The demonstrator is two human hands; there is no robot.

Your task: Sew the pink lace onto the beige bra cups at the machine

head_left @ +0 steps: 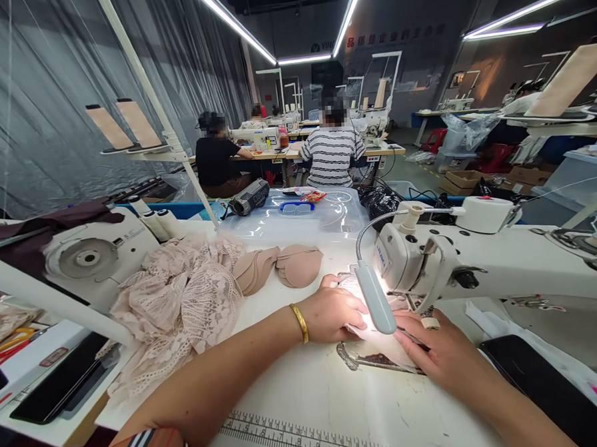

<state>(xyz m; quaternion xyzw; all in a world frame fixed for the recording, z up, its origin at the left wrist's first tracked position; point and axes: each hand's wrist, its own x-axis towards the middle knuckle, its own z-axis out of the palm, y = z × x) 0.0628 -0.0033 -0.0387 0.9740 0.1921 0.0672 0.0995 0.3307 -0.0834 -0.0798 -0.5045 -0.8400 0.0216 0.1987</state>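
My left hand, with a gold bangle on the wrist, lies curled on a pale lace piece under the sewing machine's lamp. My right hand rests flat on the same piece to the right of the needle area, fingers stretched toward the lamp. The white sewing machine stands just behind both hands. A stack of beige bra cups lies on the table behind my left hand, next to a heap of pink lace fabric.
A clear plastic box with a blue handle stands behind the cups. A black phone lies at the left, another dark slab at the right. A ruler strip runs along the near table edge. Two people sit at machines further back.
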